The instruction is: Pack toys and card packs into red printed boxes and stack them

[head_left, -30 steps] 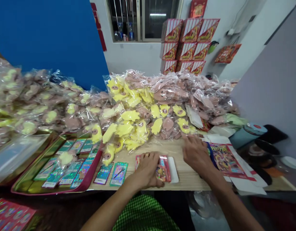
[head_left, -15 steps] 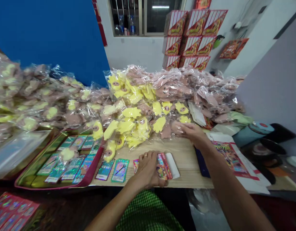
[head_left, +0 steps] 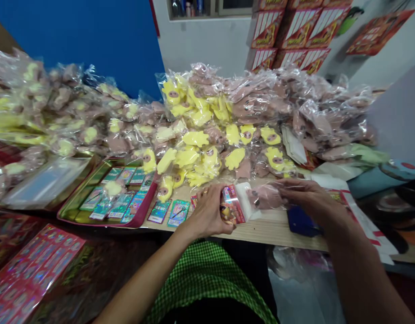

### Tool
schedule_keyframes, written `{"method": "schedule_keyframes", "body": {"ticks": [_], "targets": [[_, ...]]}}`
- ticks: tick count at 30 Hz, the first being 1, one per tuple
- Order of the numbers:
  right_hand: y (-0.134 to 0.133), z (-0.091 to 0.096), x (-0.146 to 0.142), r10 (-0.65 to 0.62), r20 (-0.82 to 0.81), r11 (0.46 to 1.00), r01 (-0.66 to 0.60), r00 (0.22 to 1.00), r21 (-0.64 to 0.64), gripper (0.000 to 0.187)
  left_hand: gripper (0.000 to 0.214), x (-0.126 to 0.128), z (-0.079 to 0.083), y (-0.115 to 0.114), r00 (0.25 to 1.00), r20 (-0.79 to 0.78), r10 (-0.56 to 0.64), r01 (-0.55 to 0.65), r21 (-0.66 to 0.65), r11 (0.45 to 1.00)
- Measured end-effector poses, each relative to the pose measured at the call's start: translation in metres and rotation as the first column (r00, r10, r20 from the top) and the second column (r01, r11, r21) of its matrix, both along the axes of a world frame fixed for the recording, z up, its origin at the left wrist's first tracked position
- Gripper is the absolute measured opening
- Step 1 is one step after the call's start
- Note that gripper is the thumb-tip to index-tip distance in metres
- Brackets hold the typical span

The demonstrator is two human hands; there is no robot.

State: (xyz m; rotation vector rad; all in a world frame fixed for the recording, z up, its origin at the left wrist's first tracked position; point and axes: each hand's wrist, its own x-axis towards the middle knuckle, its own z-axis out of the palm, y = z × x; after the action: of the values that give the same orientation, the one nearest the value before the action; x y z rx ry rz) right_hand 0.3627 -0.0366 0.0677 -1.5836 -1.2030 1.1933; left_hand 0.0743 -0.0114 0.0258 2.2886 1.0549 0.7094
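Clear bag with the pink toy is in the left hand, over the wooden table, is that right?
No, wrong hand: the head view shows the clear bag with the pink toy in the right hand, over the wooden table.

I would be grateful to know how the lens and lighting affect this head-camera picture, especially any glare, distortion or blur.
In the head view, the wide lens makes the stacked red cartons lean; light glints off the clear plastic bags and holographic cards; the left hand and right hand show no heavy motion blur.
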Motion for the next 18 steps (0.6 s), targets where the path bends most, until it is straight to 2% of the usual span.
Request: {"method": "schedule_keyframes", "body": {"ticks": [2,4,6,8,10,12,14,15,18], "targets": [[0.001,0.005,-0.005,0.112,0.153,0.993,-0.117,0.982,0.027,0.045,0.093,0.004,-0.001,-0.006,1.0,0.029,-0.007,0.007,0.004,1.0],[-0.002,0.011,-0.019,0.162,0.366,0.966,-0.223,0.916,0.129,0.046,0.097,0.012,-0.001,-0.011,0.997,0.076,-0.013,0.013,-0.002,1.0],[-0.01,0.019,-0.036,0.067,0.57,0.915,-0.278,0.819,0.292,0.049,0.103,0.02,-0.001,-0.015,0.993,0.12,0.009,-0.007,-0.018,1.0],[-0.021,0.031,-0.05,-0.1,0.694,0.852,-0.299,0.713,0.43,0.047,0.106,0.025,0.0,-0.017,0.987,0.149,0.056,-0.051,-0.036,0.998],[-0.03,0.042,-0.057,-0.215,0.771,0.792,-0.355,0.599,0.497,0.034,0.11,0.028,0.002,-0.018,0.979,0.177,0.1,-0.093,-0.049,0.994],[-0.035,0.046,-0.055,-0.268,0.821,0.725,-0.455,0.504,0.517,0.027,0.115,0.033,0.003,-0.02,0.97,0.201,0.137,-0.125,-0.072,0.99],[-0.031,0.039,-0.049,-0.284,0.844,0.655,-0.55,0.456,0.518,0.032,0.119,0.041,0.005,-0.022,0.962,0.213,0.172,-0.15,-0.118,0.982],[-0.026,0.031,-0.045,-0.279,0.852,0.637,-0.578,0.444,0.51,0.035,0.118,0.047,0.005,-0.023,0.957,0.212,0.197,-0.167,-0.151,0.974],[-0.008,0.005,-0.034,-0.214,0.883,0.652,-0.613,0.417,0.447,0.044,0.117,0.059,0.005,-0.02,0.954,0.163,0.25,-0.207,-0.244,0.947]]}}
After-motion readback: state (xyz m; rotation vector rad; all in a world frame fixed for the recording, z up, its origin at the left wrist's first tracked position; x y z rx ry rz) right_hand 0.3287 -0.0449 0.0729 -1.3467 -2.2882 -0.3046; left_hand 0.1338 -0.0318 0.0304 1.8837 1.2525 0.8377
